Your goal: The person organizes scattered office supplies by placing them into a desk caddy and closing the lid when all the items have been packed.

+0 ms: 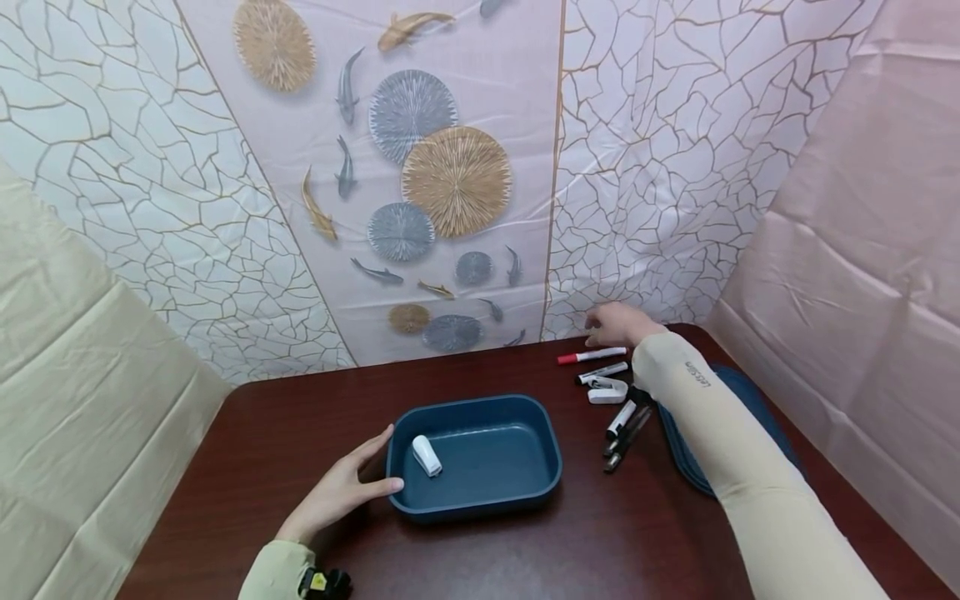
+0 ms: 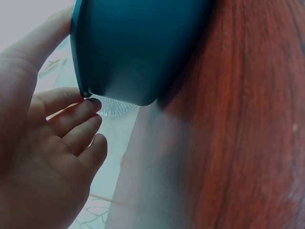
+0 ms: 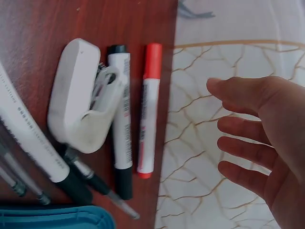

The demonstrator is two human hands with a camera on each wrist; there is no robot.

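Observation:
My left hand rests against the left side of a dark blue rectangular box, thumb and forefinger spread along its rim. In the left wrist view its other fingers lie loosely bent beside the box wall. Inside the box, toward the left, lies a small white rounded object. My right hand hovers near the table's back edge, holding nothing, fingers loosely bent. Nearest to it is a red-capped white marker. Beside that lie a black-capped marker and a white stapler-like object.
Another black-and-white marker and several slim pens lie closer to me. A blue lid-like tray sits at the right, partly under my right sleeve. Patterned cloth hangs behind the dark wooden table.

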